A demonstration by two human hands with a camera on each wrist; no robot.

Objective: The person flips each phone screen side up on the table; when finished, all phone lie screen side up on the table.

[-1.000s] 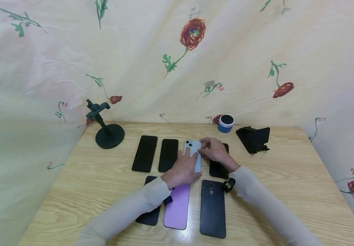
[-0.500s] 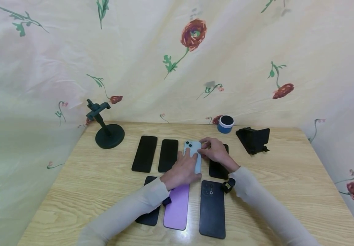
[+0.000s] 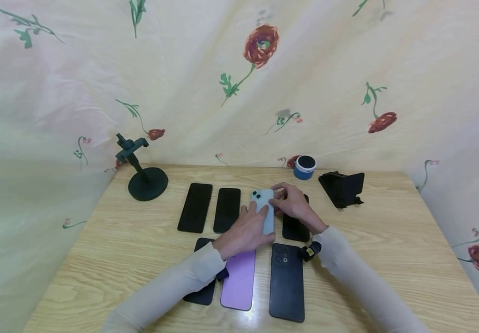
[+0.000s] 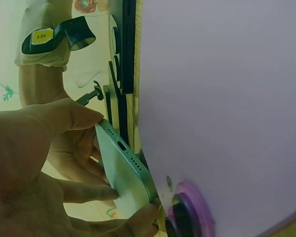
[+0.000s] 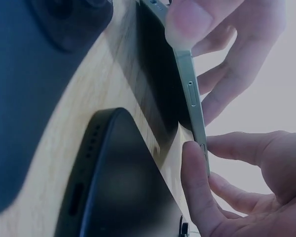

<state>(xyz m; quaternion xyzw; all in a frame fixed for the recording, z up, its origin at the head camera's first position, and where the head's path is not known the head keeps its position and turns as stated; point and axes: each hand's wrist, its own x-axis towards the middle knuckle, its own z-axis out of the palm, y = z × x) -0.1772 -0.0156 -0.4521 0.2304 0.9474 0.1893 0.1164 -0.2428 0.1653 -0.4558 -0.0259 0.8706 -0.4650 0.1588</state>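
Observation:
A light blue smartphone (image 3: 269, 221) is back side up, two camera lenses at its far end. My left hand (image 3: 244, 235) grips it from the near left: in the left wrist view the thumb is at its bottom corner and fingers lie across its back and side. My right hand (image 3: 296, 206) pinches its far right edge between thumb and finger, plain in the right wrist view. There the phone's side edge (image 5: 190, 89) stands off the wood, with a dark area beneath. Just right of it a black smartphone (image 3: 292, 229) lies partly hidden under my right hand.
Two black phones, one farther left (image 3: 195, 208) and one nearer (image 3: 227, 210), lie left of the light blue one. In front are a purple phone (image 3: 239, 287), a dark phone (image 3: 287, 286) and another, half hidden. Behind stand a round-based phone stand (image 3: 148, 184), blue cylinder (image 3: 304, 169) and folding stand (image 3: 343, 189).
The light blue phone has shifted slightly to the right between both hands, its far end now nearer the right hand. Both hands have moved a little with it. The other phones lie as before.

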